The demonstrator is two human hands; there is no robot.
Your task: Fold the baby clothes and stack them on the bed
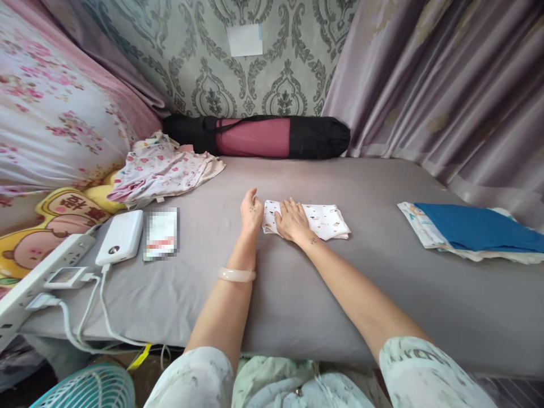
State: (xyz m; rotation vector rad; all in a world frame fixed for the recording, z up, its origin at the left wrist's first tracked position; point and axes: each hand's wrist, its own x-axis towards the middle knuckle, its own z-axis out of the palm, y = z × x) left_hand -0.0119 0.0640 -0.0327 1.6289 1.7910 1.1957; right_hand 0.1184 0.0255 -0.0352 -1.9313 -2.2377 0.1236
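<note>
A small folded white cloth (327,220) with a scattered little print lies on the grey sheet in front of me. My right hand (292,220) rests flat on its left part, palm down, fingers stretched out. Just at the cloth's left end is my left hand (251,211), turned on its edge and seemingly touching it. Its fingers look extended rather than wrapped round anything, though some are hidden from this angle. A pale bangle circles my left forearm.
At the right lies a folded pile with a blue cloth (480,226) on top. Rumpled printed clothes (165,170) lie at the back left. A power bank (121,235), cables and a power strip (42,280) occupy the left. A rolled bag (255,137) lines the wall; a fan (89,388) stands below.
</note>
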